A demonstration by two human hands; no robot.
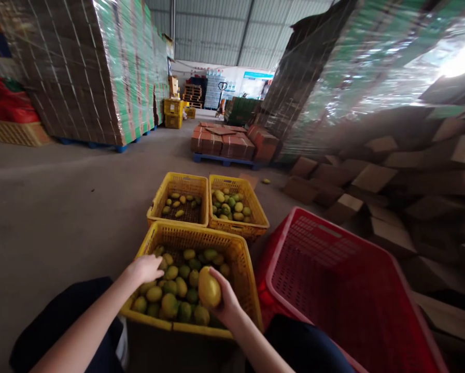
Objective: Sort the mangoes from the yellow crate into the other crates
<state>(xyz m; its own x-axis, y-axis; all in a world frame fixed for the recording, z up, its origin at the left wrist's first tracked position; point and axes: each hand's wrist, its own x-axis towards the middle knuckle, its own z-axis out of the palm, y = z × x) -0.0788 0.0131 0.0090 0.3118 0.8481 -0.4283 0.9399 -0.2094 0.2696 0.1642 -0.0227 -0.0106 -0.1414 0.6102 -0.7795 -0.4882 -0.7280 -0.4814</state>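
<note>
A large yellow lemon (209,288) is held in my right hand (229,300), above the right half of the nearest yellow crate (244,269). My left hand (146,268) reaches over that crate's left side, fingers stretched out and slightly apart, close to the fruit. I see nothing held in it, though the fingertips are small and a little blurred. Several green and yellow lemons (170,288) cover the crate's bottom.
Behind it stand a yellow crate with few lemons (178,223) and a fuller yellow crate (257,207). A big red crate (279,254) is at my right, beside piled cardboard boxes (376,181). Wrapped pallet stacks (127,77) and boxes on a blue pallet (224,161) stand farther off.
</note>
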